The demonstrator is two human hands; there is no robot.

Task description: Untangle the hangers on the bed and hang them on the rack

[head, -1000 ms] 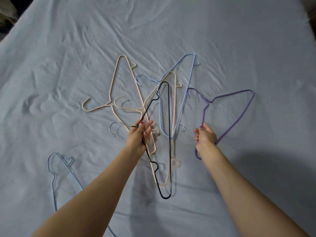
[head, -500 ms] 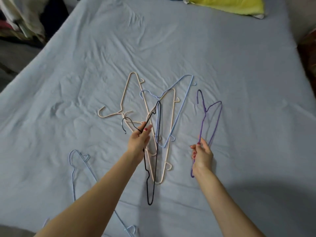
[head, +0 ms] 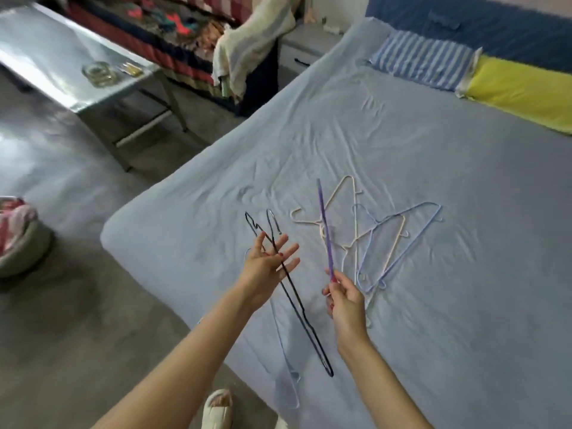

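Observation:
My left hand (head: 268,265) holds a black hanger (head: 305,323) lifted off the bed; its fingers are spread and the hanger's neck passes between them, silver hook up. My right hand (head: 342,297) pinches the lower end of a purple hanger (head: 325,233), seen edge-on and upright above the bed. To the right of both hands, several tangled hangers lie on the pale blue sheet (head: 464,320): beige ones (head: 349,209) and a light blue one (head: 408,243). Another light blue hanger (head: 286,366) lies on the bed's near edge under the black one. No rack is in view.
A metal table (head: 62,66) with a glass dish stands at the upper left, with piled clothes (head: 247,44) behind it. Striped and yellow pillows (head: 495,75) lie at the bed's head. A basket (head: 18,236) sits on the grey floor at the left. My slippered foot (head: 218,408) is below.
Both hands have lifted their hangers clear of the pile and turned them edge-on. The view has swung left and up, bringing the floor, table and pillows into sight.

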